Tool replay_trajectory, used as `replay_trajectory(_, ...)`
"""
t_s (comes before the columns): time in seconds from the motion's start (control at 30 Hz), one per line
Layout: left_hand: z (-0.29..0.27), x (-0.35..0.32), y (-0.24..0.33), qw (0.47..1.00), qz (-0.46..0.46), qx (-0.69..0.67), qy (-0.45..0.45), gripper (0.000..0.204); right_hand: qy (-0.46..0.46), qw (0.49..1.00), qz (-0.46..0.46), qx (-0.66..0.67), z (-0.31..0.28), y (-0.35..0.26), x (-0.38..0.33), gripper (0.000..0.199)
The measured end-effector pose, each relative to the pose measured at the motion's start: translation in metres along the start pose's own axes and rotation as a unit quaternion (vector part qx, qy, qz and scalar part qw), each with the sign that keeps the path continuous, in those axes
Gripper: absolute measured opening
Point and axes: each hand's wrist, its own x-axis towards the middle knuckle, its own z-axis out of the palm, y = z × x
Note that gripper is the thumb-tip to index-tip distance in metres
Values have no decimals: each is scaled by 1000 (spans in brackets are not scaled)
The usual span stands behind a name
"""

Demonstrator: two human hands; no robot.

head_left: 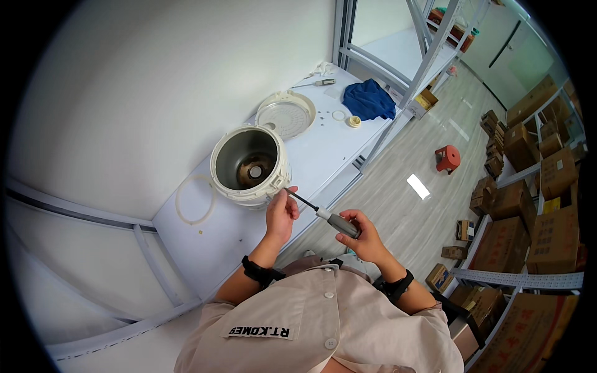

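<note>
A rice cooker body (281, 163), cream-rimmed with a grey inner wall and a brown-stained bottom, stands open on the white table. My right hand (367, 239) is closed round the grey handle of a screwdriver (339, 222). Its dark shaft slants up and left to the cooker's near right side. At the shaft's tip, right by the cooker's rim, my left hand (281, 214) pinches with thumb and forefinger. Exactly what the tip touches is hidden by these fingers. Behind the cooker lies a round cream lid (287, 118) with a metallic inner plate.
On the white table (311, 165) lie a cream ring (178, 208), several small screws, a small white ring (338, 115), a cream cap (354, 122), a blue cloth (369, 99) and another screwdriver (324, 82). A metal frame rises behind. Right, a red stool (448, 159) and shelved cartons (555, 233) stand.
</note>
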Motion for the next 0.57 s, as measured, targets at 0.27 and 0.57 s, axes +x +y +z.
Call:
replay_trajectory(0.27,7,-2,-3,999,26,-6,35,36,-3,993,-8,-114,-1,-1,-2,54)
replay_trajectory(0.57,7,0,-4,999,30,-13,44,36,-40,991,-32,-122,-1,1,-2,59)
